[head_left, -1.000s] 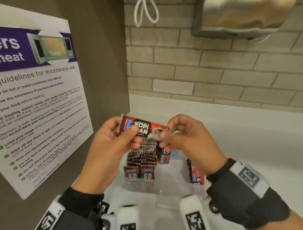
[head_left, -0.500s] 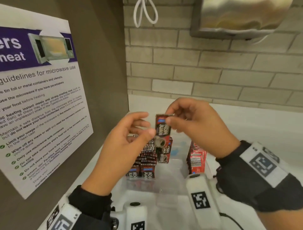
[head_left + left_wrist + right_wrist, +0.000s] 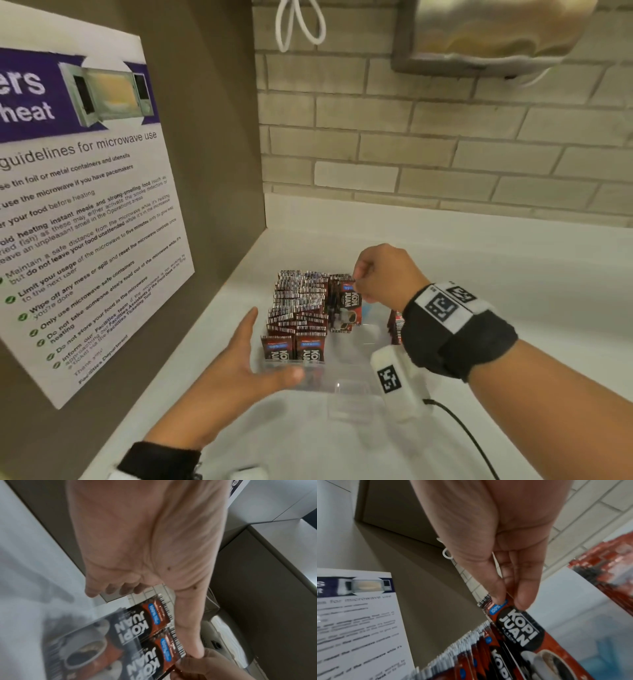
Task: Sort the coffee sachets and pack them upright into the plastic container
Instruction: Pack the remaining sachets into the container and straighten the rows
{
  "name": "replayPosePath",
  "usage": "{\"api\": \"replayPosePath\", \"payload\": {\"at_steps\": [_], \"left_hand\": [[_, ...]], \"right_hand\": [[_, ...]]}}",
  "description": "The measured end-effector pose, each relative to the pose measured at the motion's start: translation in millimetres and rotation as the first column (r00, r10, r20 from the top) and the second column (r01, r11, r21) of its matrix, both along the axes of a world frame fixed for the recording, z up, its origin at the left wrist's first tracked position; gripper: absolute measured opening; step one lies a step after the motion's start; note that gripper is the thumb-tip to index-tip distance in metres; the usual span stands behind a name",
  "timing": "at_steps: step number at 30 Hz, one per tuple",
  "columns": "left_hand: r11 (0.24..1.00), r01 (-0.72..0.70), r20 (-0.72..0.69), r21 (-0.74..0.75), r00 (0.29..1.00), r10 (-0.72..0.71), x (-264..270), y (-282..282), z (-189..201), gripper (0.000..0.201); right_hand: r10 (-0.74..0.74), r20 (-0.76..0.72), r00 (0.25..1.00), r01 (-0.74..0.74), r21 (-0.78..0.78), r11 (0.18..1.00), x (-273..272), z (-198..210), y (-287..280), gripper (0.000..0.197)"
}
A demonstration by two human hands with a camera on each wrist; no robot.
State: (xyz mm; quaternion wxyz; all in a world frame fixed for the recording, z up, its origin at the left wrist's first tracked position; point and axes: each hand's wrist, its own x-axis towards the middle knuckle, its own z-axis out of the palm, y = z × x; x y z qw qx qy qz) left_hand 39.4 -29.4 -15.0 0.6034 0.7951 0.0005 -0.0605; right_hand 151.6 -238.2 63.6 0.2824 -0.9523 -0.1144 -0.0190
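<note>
A clear plastic container (image 3: 342,387) stands on the white counter with rows of upright Kopi Juan sachets (image 3: 298,301) in its left part. My right hand (image 3: 356,284) pinches the top edge of one sachet (image 3: 347,308), which stands upright at the front of a shorter row beside them. The right wrist view shows thumb and finger of the right hand (image 3: 506,601) on that sachet (image 3: 518,628). My left hand (image 3: 260,346) is open, fingers straight along the container's left side, thumb (image 3: 188,635) across its front wall. A stack of redder sachets (image 3: 394,325) shows behind my right wrist.
A microwave guideline poster (image 3: 85,222) hangs on the brown side panel close to the left. The brick wall (image 3: 445,154) rises behind the counter, with a metal dispenser (image 3: 479,34) and a white cord loop (image 3: 298,24) overhead. A black cable (image 3: 462,435) trails at the front right.
Both hands held the sachet sideways above the container. The right hand turned it upright and lowered it in; the left hand let go and dropped to the container's front left.
</note>
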Motion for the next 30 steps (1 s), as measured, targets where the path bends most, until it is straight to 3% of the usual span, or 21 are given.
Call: {"api": "replayPosePath", "payload": {"at_steps": [17, 21, 30], "left_hand": [[0.991, 0.083, 0.042, -0.103, 0.996, -0.079, 1, -5, -14, 0.107], [0.989, 0.091, 0.029, -0.12, 0.996, -0.088, -1, -9, -13, 0.09], [0.99, 0.064, 0.02, -0.125, 0.998, -0.062, 0, -12, -11, 0.09]], "right_hand": [[-0.08, -0.105, 0.991, 0.084, 0.035, 0.996, 11, -21, 11, 0.024], [-0.082, -0.119, 0.989, 0.086, 0.034, 0.996, 8, -24, 9, 0.032], [-0.059, -0.129, 0.99, 0.061, 0.017, 0.998, 3, -19, 9, 0.038]]}}
